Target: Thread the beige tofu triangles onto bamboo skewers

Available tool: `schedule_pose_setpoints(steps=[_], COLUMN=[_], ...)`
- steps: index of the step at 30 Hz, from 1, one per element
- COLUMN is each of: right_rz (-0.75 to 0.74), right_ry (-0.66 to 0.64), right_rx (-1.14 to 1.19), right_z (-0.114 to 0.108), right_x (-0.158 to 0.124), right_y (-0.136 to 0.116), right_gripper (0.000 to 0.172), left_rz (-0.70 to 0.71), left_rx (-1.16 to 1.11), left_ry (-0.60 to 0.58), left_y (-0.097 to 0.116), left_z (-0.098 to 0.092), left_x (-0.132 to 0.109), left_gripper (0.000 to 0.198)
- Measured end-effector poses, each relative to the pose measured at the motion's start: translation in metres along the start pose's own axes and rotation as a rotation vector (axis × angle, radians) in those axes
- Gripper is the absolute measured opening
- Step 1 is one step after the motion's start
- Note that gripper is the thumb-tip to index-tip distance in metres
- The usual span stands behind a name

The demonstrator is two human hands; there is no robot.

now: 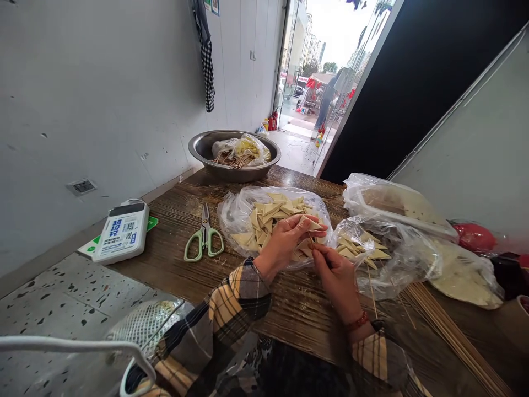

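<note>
1. Head view, right of centre: left hand, fingers curled, pinches a pale triangle.
2. Right hand, lower, pinches a thin stick below it.
3. Piled triangles lie beyond, mid-frame.

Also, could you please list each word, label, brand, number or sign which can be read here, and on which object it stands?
"超…": large blue characters on the white box-shaped item; the first looks like 超, the rest I cannot read surely, and its smaller print is too small.
Reddish sign outside the doorway: too small and blurred.
Wall notice: cut off, unreadable.
</note>
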State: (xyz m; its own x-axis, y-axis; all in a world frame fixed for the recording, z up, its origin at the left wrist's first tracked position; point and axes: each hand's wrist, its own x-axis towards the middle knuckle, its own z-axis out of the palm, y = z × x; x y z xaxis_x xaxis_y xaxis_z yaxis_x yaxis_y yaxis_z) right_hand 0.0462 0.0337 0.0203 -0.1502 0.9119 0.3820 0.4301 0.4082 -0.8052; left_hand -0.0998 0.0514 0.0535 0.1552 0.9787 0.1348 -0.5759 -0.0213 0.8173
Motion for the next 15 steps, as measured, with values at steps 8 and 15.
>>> schedule_pose_setpoints(steps=[8,15], right_rz=[0.012,0.025], right_ry=[0.023,-0.037], right_rx=[0.033,0.076], right_z=[0.0034,0.0016], right_x=[0.0043,0.0029], right_y=[-0.0013,-0.0013], right_gripper=[0.028,0.029], left_rz=[-0.019,-0.026], left_rx=[0.054,0.033], left_ry=[-0.031,0.021], left_y=[-0.0094,-0.0033], left_z=[0.0022,-0.0026], left_x=[0.0008,0.0033], left_gripper=[0.04,0.037])
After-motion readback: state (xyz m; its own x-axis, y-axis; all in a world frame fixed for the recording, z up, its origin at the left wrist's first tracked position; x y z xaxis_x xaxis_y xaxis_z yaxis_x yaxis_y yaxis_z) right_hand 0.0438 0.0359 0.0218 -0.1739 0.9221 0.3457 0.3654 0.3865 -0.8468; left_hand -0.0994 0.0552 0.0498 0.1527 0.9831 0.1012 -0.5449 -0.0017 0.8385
